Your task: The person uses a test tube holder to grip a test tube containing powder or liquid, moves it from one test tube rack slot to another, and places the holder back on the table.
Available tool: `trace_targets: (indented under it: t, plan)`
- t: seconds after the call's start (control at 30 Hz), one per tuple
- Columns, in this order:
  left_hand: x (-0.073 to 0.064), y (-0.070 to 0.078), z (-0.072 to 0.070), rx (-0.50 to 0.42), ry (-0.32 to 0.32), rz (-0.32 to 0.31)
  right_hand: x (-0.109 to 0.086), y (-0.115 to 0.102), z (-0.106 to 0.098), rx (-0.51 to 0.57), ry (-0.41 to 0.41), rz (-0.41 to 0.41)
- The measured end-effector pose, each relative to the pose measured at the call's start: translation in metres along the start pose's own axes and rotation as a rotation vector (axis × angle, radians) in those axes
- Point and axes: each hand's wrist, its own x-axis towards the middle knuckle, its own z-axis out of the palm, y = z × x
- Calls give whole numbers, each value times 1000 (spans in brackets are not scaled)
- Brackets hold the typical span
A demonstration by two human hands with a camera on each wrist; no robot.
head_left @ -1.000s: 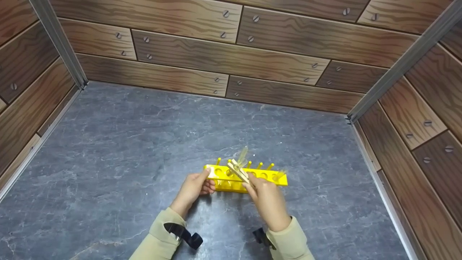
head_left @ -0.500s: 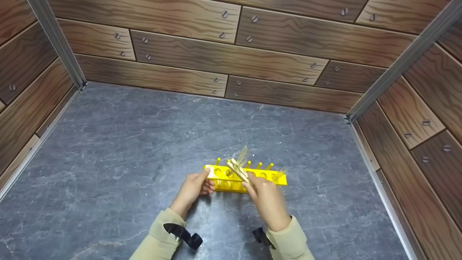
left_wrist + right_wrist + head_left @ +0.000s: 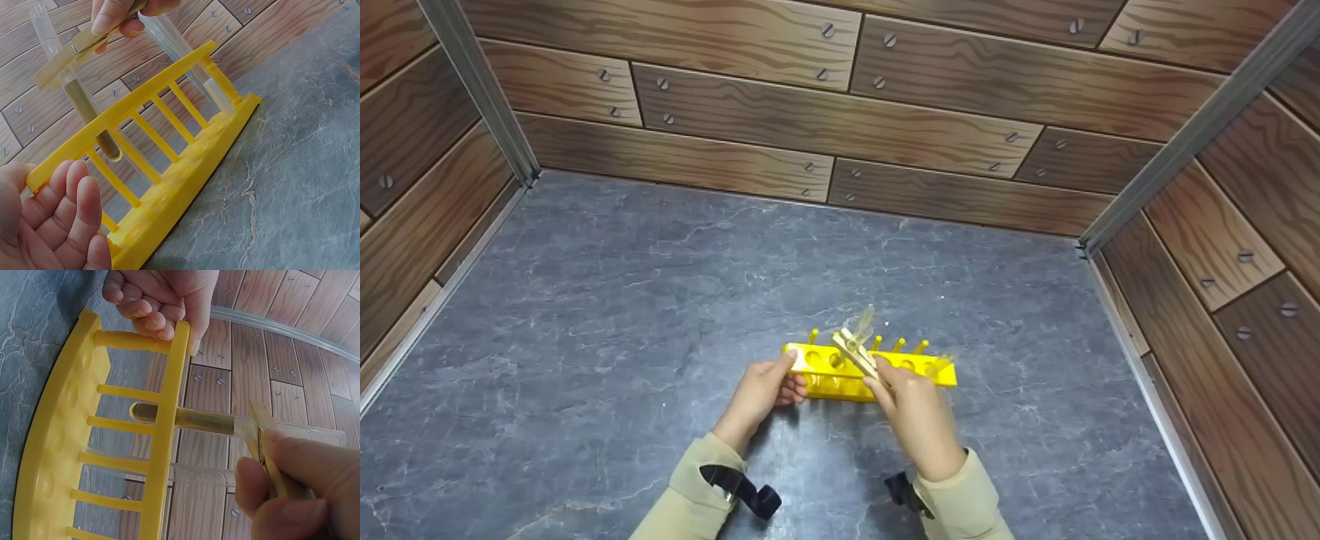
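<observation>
A yellow test tube rack [image 3: 819, 370] stands on the grey surface. My left hand [image 3: 761, 388] grips the left end of its upper plate, thumb on top and fingers curled below. With my right hand [image 3: 919, 420] I hold a wooden test tube clamp [image 3: 853, 354] by its handle. The clamp is fastened round the upper part of a glass test tube [image 3: 205, 421] with brownish-yellow liquid. This tube passes through a hole in the upper plate, its rounded bottom hanging above the rack's base [image 3: 39, 433] in the right wrist view.
At the rack's far right end stands a tube with white contents [image 3: 216, 93]. Another clear tube [image 3: 202, 475] stands in the rack beside the clamped one. Drying pegs [image 3: 901, 344] line the back. Wood-patterned walls [image 3: 750, 112] enclose the surface.
</observation>
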Motion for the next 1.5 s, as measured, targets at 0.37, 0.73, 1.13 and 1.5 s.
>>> trace_targets:
  t: [0.37, 0.73, 1.13, 1.5]
  plan:
    - [-15, 23, 3, -8, -23, -8, 0, -1, -3, -2, 11, -3]
    - [-2, 4, 0, -3, -1, -9, 0, -2, -4, -2, 22, -17]
    - [-21, 30, 4, 7, -13, -4, 0, -3, -6, -4, 29, -17]
    - [-1, 1, -1, 3, 0, -20, 0, -4, -7, 5, 35, -13]
